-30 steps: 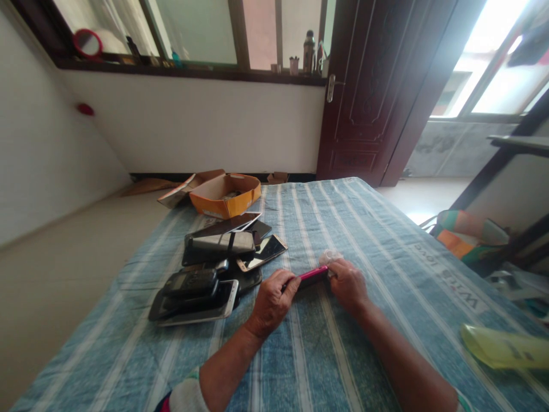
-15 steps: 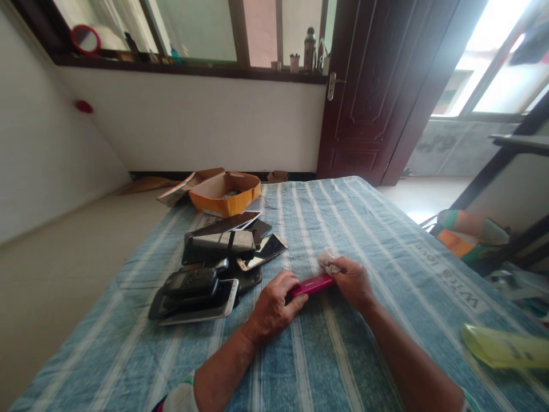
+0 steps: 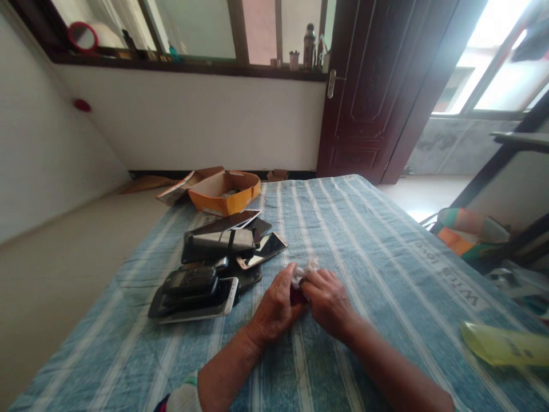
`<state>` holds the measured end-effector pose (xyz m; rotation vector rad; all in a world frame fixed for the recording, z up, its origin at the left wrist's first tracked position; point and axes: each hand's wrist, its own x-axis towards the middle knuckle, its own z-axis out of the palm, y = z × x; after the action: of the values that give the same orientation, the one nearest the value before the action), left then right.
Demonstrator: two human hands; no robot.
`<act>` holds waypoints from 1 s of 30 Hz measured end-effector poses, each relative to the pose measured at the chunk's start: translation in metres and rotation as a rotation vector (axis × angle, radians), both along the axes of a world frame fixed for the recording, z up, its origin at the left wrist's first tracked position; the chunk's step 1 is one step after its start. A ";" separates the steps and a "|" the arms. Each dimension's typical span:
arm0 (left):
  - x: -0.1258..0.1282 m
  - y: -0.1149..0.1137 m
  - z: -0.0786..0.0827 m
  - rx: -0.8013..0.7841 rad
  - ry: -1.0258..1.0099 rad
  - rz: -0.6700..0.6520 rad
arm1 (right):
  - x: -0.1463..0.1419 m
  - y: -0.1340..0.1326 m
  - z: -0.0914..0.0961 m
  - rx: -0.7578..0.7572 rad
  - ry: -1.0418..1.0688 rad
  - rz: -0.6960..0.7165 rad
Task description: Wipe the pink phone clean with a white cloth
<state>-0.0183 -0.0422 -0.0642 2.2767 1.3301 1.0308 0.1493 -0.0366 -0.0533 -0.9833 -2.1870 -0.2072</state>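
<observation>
My left hand (image 3: 275, 309) is closed around a small magenta phone (image 3: 297, 296), most of which is hidden by the fingers. Pressed up against it from the right, my right hand (image 3: 329, 298) pinches a crumpled white tissue (image 3: 311, 265) that touches the phone. Left of my hands lies a loose pile of phones: a white-edged one (image 3: 231, 297) at the bottom, a black keypad phone (image 3: 191, 280) on top of it, and a gold-edged smartphone (image 3: 274, 247) closest to my fingers. A dark, shiny phone (image 3: 223, 241) rests farther back.
An open orange cardboard box (image 3: 227, 203) stands at the far left end of the striped blue cloth (image 3: 377, 252). A yellow translucent packet (image 3: 501, 346) lies at the right edge. Beyond are a dark red door (image 3: 364, 126) and a window sill (image 3: 193, 67) with a flask.
My right hand has moved left with the tissue, from the phone's far end to close beside my left hand. The phone is now mostly covered and seems turned.
</observation>
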 end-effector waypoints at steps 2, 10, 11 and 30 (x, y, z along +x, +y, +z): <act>0.000 0.000 -0.001 0.015 -0.001 0.017 | -0.008 -0.006 0.002 0.017 -0.029 0.041; 0.003 0.000 -0.001 0.009 0.018 0.061 | 0.020 0.013 -0.002 0.041 -0.120 -0.235; 0.003 0.000 -0.001 0.012 0.018 0.063 | 0.020 0.012 -0.002 0.041 -0.120 -0.244; 0.002 -0.001 0.006 -0.001 0.098 0.081 | 0.042 0.025 -0.006 -0.034 -0.009 -0.324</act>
<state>-0.0166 -0.0430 -0.0581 2.3167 1.4726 0.9545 0.1916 -0.0113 -0.0594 -1.3567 -2.0342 -0.3253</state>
